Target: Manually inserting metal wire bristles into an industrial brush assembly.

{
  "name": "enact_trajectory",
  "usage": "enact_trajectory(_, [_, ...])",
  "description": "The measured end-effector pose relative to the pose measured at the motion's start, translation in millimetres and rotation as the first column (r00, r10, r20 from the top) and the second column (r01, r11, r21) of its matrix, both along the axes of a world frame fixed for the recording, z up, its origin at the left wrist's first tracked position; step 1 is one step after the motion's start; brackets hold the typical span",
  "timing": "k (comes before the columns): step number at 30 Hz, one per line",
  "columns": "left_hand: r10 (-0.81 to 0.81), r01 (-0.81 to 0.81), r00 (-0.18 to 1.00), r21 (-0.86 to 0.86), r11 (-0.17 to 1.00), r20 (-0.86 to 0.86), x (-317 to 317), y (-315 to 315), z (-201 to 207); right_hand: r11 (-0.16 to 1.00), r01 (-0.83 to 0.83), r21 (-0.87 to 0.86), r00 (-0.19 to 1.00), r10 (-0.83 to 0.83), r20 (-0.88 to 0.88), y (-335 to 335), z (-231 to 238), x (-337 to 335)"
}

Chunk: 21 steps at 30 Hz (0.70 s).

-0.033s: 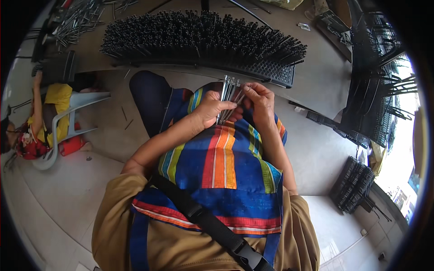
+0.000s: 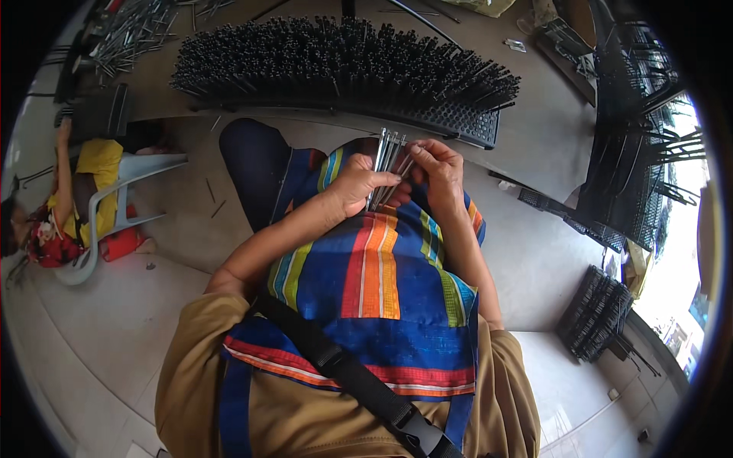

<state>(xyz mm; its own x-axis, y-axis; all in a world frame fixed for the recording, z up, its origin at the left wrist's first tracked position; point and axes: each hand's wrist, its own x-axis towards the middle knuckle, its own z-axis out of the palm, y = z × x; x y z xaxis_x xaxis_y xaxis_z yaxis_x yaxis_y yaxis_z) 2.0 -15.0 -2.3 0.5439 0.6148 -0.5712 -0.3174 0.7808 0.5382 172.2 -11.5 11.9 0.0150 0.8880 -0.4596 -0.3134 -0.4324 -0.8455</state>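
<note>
Above my lap, my left hand (image 2: 359, 185) is closed around a bundle of thin silvery metal rods (image 2: 382, 153), its thumb laid across them. The rods stand roughly upright and fan out a little at the top. My right hand (image 2: 439, 169) meets the bundle from the right, thumb and fingers pinched on a rod at its edge. Just beyond my hands is a black perforated rack (image 2: 473, 122), densely filled with upright dark rods (image 2: 336, 65). Some holes at its right end show no rods.
The rack stands on a grey table (image 2: 546, 145). Loose metal rods (image 2: 134, 38) lie in a heap at the far left. Another person (image 2: 57, 221) sits on a grey plastic chair (image 2: 95, 210) at the left. Black mesh racks (image 2: 595, 313) stand at the right.
</note>
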Motion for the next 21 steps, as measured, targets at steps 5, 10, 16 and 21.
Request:
enact_trajectory(5, [0.112,-0.112,0.993,0.011,0.994,-0.037,-5.2,-10.6,-0.8,0.993,-0.114,0.013,0.993,0.114,-0.013,-3.8,-3.0,0.8])
enact_trajectory(10, [0.233,-0.245,0.961,-0.068,0.967,-0.148,-32.0,-10.7,-9.5,0.950,0.119,0.288,0.977,-0.164,0.137,14.9,25.4,-7.4])
enact_trajectory(16, [0.271,-0.278,0.958,-0.075,0.958,-0.097,-38.8,-11.0,-0.1,0.745,0.015,0.667,0.892,-0.312,0.328,57.1,43.0,-37.3])
enact_trajectory(21, [0.307,-0.309,0.951,-0.074,0.948,-0.035,-44.2,-11.1,0.8,0.716,-0.009,0.698,0.894,-0.307,0.327,67.9,37.7,-58.5])
